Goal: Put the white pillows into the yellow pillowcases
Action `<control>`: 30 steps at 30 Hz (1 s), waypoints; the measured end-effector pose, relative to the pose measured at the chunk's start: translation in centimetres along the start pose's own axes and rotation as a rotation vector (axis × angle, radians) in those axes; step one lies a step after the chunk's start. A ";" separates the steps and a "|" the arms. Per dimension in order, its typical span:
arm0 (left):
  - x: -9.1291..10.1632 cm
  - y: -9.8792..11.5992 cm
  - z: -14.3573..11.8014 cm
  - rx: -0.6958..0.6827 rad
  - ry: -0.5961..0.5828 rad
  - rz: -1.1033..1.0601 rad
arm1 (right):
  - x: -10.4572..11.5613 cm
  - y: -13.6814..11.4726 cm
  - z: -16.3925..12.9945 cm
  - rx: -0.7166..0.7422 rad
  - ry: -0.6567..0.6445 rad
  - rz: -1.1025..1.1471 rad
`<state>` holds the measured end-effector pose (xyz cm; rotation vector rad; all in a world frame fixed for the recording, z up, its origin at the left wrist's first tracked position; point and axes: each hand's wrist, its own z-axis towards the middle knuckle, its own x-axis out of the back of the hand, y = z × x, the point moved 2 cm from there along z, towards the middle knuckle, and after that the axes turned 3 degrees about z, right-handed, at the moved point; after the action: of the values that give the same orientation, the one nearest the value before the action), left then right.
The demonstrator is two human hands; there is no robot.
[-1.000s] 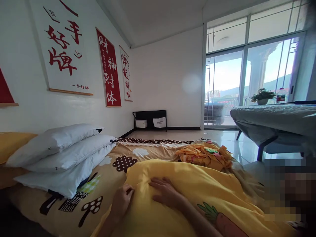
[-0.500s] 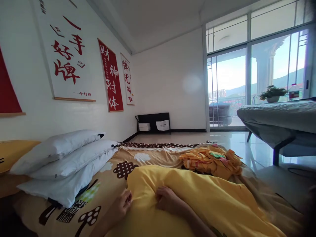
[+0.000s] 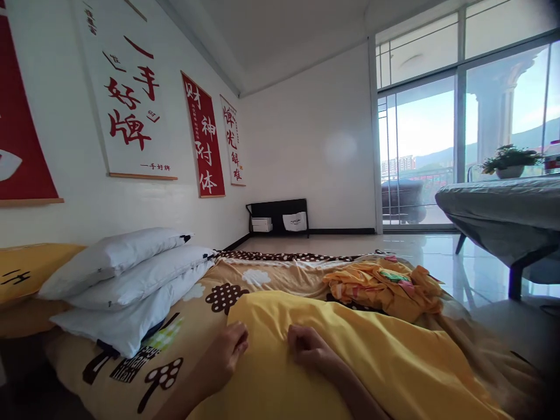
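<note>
A large yellow pillowcase [image 3: 280, 373], smooth in front and creased to the right, lies across the near part of the bed. My left hand [image 3: 230, 350] is closed at its left edge, the fingers curled against the fabric. A short way to the right, my right hand [image 3: 308, 347] makes a fist that pinches the top of the cloth, drawing small folds around it. Whatever lies inside the pillowcase is hidden. Just beyond it rests a crumpled orange cloth [image 3: 376, 286] with green and pink patches.
White pillows [image 3: 144, 286] are stacked on the left, beside a yellow pillow [image 3: 30, 271] with dark marks. A brown patterned sheet [image 3: 192, 332] covers the bed. A low black rack [image 3: 280, 207] stands by the far wall, and a grey covered table [image 3: 503, 204] on the right holds a potted plant [image 3: 511, 160].
The view has turned slightly left, so the room sits further right in the picture. Both hands have risen a little and stay closed at the yellow pillowcase.
</note>
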<state>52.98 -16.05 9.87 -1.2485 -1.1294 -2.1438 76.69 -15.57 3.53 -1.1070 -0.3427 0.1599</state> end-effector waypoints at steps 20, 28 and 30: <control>-2.5 -6.6 -0.7 0.093 0.061 -0.071 | -1.3 0.7 -0.1 -0.031 0.087 -0.353; -0.7 -6.0 0.3 0.116 0.028 -0.183 | -0.9 1.2 -0.2 -0.011 0.146 -0.184; -0.4 -5.3 0.8 0.107 0.001 -0.157 | -0.7 1.4 -0.2 -0.038 0.159 -0.143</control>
<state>49.98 -12.28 7.41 -1.1455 -1.3633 -2.1631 76.14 -15.39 2.07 -1.1207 -0.2819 -0.0618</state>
